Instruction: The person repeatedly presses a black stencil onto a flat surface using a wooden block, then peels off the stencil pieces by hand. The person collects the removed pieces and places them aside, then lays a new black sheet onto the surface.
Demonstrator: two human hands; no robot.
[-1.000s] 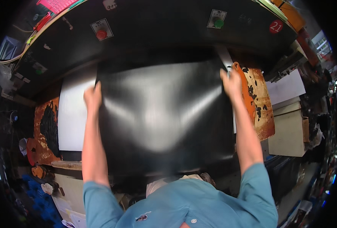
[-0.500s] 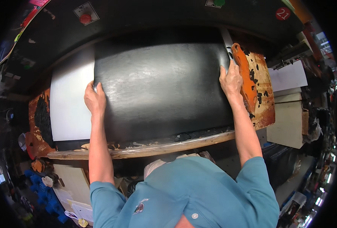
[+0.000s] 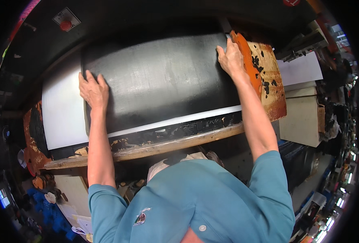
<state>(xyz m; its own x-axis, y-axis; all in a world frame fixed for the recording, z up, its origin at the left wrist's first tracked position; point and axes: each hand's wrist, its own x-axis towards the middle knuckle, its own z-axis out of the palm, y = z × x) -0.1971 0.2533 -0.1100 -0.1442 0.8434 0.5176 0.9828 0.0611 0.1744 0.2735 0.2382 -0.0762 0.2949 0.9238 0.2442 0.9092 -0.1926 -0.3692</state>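
Observation:
A large smooth black sheet lies over a white board, which shows at its left and as a strip along its near edge. My left hand rests on the sheet's left edge, its fingers spread and nearly flat. At the far right edge of the sheet is my right hand, its thumb and forefinger apart on the surface and its other fingers partly hidden. Just beyond that hand lies an orange, wavy-edged flat piece. The sheet's far edge runs into shadow under a dark machine body.
A wooden rail edges the bench, with black scraps behind it. A worn board with black flecks stands right, near white paper. A red button sits on the dark machine front. Blue crates are lower left.
Both hands and the black sheet have moved farther from me, baring a white strip along the near edge. My left fingers have spread flatter on the sheet. The view has shifted slightly.

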